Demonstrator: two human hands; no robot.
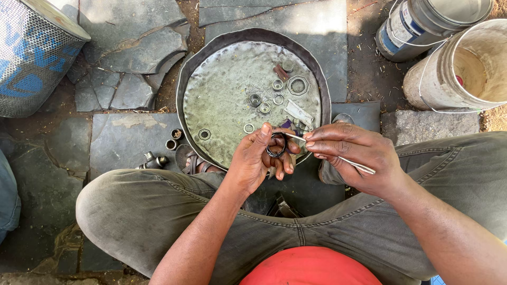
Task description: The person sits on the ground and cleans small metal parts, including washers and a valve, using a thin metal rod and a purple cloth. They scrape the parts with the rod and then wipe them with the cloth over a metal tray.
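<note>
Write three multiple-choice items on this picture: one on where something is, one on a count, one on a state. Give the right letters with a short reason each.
1. Where is the small dark ring?
A. In the round metal tray
B. Between the fingers of the left hand
C. In a bucket

2. How many pale buckets stand at the top right?
A. Two
B. Four
C. None

3. What is the right hand doing?
A. Lying flat on the knee
B. Resting open in the tray
C. Pinching a thin metal rod whose tip meets the ring

Answers:
1 B, the left thumb and fingers hold the ring up above the tray.
2 A, two buckets stand side by side.
3 C, the fingers close on the rod, which points at the ring.
</note>
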